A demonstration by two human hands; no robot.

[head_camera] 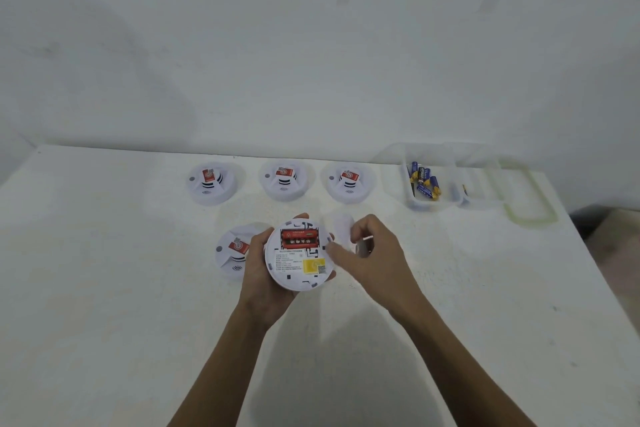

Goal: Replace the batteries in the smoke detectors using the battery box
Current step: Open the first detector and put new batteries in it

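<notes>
Leftmost, one smoke detector (228, 253) lies face up on the white worktop (104, 288), with a row of three detectors (285, 180) farther back. Just beside it, the left hand (259, 274) cups an upturned detector (298, 269), its red batteries (299, 239) exposed. The right hand (374, 256), fingers curled, pinches a blurred white piece (341, 229). Far right, the clear battery box (412, 199) holds blue batteries (424, 180).

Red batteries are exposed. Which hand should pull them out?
Right. The left hand grips the detector and holds it back-up, so it is occupied. The right hand hovers just beside the red batteries, with its fingers curled. Whether it already pinches something small is unclear.
</notes>
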